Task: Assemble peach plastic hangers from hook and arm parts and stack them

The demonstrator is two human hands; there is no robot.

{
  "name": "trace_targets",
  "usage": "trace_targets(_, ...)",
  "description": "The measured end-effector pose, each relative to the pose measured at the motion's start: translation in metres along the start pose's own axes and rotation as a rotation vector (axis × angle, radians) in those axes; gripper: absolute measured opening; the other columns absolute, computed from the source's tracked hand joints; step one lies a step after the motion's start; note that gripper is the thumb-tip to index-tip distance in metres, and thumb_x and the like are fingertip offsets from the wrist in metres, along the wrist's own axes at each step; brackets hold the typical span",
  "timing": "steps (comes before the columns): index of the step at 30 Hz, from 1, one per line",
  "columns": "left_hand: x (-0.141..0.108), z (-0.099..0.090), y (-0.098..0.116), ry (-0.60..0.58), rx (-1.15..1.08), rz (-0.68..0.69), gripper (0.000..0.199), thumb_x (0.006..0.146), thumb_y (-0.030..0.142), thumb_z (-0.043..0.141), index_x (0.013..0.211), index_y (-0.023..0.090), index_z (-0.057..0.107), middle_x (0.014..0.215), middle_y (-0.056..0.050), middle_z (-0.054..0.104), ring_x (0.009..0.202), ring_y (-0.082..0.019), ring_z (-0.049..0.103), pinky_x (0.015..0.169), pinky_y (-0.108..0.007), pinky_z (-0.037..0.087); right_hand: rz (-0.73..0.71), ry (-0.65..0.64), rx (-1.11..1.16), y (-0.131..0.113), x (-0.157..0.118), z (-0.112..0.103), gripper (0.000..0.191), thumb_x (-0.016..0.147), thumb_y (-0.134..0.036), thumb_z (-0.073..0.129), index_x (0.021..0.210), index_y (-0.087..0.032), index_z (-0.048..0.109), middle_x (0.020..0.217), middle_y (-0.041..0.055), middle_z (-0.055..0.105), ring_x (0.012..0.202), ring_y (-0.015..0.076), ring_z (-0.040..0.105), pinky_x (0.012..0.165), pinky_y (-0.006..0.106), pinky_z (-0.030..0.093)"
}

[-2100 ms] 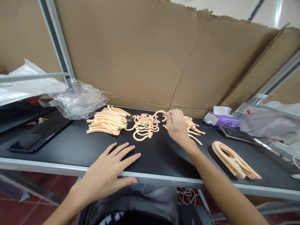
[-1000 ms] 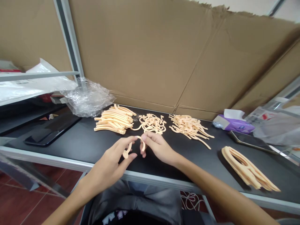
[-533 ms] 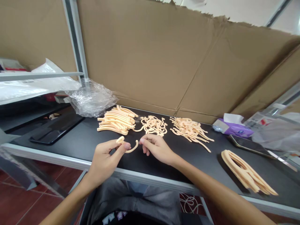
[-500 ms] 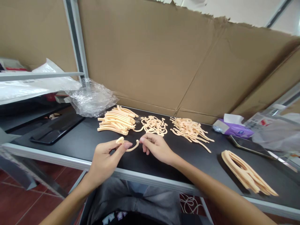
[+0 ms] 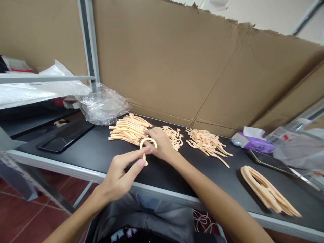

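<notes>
Between the thumb and fingertips of my left hand (image 5: pixel 124 172) is a cream plastic hook (image 5: pixel 143 141), its round curve upward and its short stem at the thumb. Just beyond it, my right hand (image 5: pixel 160 143) reaches to the right edge of a stack of long, slightly curved cream plastic strips (image 5: pixel 129 129). Its fingertips are partly hidden, so I cannot see whether they grip a strip. A pile of similar small hooks (image 5: pixel 175 136) lies right behind that hand, which covers part of it.
Farther right are a heap of wavy cream strips (image 5: pixel 206 141) and a bundle of cream hanger-shaped pieces (image 5: pixel 265 190). A purple tissue pack (image 5: pixel 253 143) and a phone (image 5: pixel 270 160) lie at the right. Crumpled clear plastic (image 5: pixel 103 106) and a black glossy panel (image 5: pixel 64 136) are at the left.
My right hand has moved left and away from me, to the stack of strips. My left hand has turned the hook so its curve now stands up.
</notes>
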State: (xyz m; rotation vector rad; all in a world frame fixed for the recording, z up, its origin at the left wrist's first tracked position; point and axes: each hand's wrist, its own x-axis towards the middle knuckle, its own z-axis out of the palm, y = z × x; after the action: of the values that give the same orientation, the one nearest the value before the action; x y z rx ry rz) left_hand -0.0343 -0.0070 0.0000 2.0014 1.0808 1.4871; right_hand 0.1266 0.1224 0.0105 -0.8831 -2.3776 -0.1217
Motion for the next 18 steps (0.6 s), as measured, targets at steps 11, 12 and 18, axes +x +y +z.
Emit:
trace_targets(11,0.007,0.007,-0.006,0.286,-0.305,-0.286,0.042,0.087,0.033,0.07,0.12,0.017,0.048,0.081,-0.003,0.073,0.073,-0.018,0.073,0.072,-0.031,0.06,0.069,0.133,0.08,0.01,-0.008,-0.018,0.027,0.098,-0.03,0.046,0.098,-0.019,0.071,0.092,0.0114,0.072,0.086,0.0241,0.062,0.082,0.038,0.046)
trace_targets(12,0.008,0.006,-0.005,0.27,-0.331,-0.306,0.044,0.086,0.033,0.071,0.12,0.017,0.049,0.08,-0.003,0.074,0.075,-0.018,0.073,0.074,-0.031,0.06,0.085,0.139,0.11,0.014,-0.012,-0.027,0.027,0.098,-0.031,0.047,0.097,-0.019,0.071,0.091,0.0097,0.073,0.082,0.0224,0.063,0.079,0.036,0.047)
trace_targets(18,0.012,0.003,-0.001,0.163,-0.261,-0.338,0.02,0.082,0.034,0.072,0.085,0.014,0.07,0.089,-0.007,0.076,0.072,-0.018,0.073,0.068,-0.027,0.061,0.276,-0.106,0.469,0.051,-0.061,-0.084,0.024,0.091,-0.039,0.059,0.081,-0.021,0.072,0.077,0.0021,0.072,0.073,0.019,0.063,0.067,0.031,0.046)
